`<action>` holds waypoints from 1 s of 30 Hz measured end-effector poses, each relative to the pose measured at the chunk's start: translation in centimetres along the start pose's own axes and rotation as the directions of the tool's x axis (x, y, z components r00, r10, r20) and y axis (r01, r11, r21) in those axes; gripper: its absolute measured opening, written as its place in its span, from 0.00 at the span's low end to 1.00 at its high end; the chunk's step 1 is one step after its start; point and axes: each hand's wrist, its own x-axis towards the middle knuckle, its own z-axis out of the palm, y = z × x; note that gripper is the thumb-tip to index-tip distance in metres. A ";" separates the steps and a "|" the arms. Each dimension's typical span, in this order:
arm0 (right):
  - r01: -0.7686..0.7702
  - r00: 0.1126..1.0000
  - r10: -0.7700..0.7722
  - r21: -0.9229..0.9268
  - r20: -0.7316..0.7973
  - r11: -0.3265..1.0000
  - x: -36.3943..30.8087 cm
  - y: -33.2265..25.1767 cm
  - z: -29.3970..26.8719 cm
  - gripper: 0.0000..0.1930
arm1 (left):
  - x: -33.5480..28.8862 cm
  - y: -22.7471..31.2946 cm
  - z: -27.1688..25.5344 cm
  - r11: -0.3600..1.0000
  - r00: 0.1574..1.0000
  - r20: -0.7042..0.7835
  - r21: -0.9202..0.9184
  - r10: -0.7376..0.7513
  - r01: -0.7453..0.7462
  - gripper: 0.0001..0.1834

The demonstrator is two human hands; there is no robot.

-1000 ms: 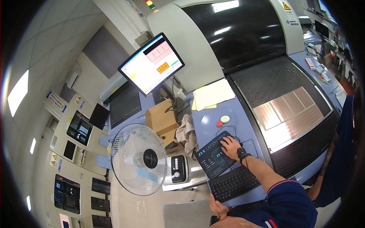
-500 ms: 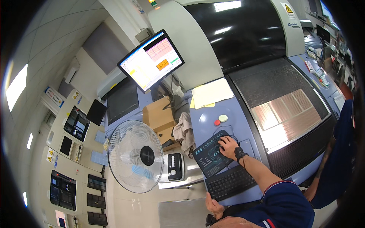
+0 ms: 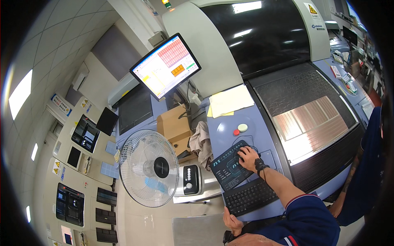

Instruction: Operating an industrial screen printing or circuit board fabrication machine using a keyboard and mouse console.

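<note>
My right hand (image 3: 247,159) is closed over a dark computer mouse (image 3: 242,150), which it mostly hides. Under the mouse lies a black mouse pad (image 3: 226,170) with blue-green print. Just nearer sits a black keyboard (image 3: 251,198). At the keyboard's near left corner is my left hand (image 3: 232,221), low at the table edge, with its visible fingers stretched along the keyboard's side; part of it is hidden. A tilted monitor (image 3: 166,67) at the upper left shows a window with red grid patterns and a small orange block.
A fan (image 3: 150,168) stands left of the blue worktop (image 3: 223,131). Beyond the pad are red (image 3: 236,132) and pale green (image 3: 242,128) round buttons and yellow paper sheets (image 3: 232,100). Copper-coloured panels (image 3: 312,127) lie on the machine bed. Another person (image 3: 365,176) stands at right.
On the monitor, the dark and pink area at the top has become a full red grid. The whole view has shifted slightly; both hands keep their places.
</note>
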 end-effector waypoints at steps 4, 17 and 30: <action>0.003 1.000 -0.002 0.008 -0.025 1.000 0.0 0.2 0.1 0.20 | 0.0 -0.1 0.2 1.000 1.000 -0.002 -0.023 0.008 -0.008 0.29; 0.018 0.999 -0.017 0.011 -0.035 1.000 0.2 -0.1 -0.1 0.19 | 0.5 0.8 -0.3 1.000 1.000 0.013 -0.027 0.005 -0.005 0.29; 0.070 0.996 -0.067 0.054 -0.060 0.996 0.3 0.2 0.3 0.18 | 0.2 0.1 -0.2 1.000 1.000 0.005 -0.027 -0.008 0.008 0.28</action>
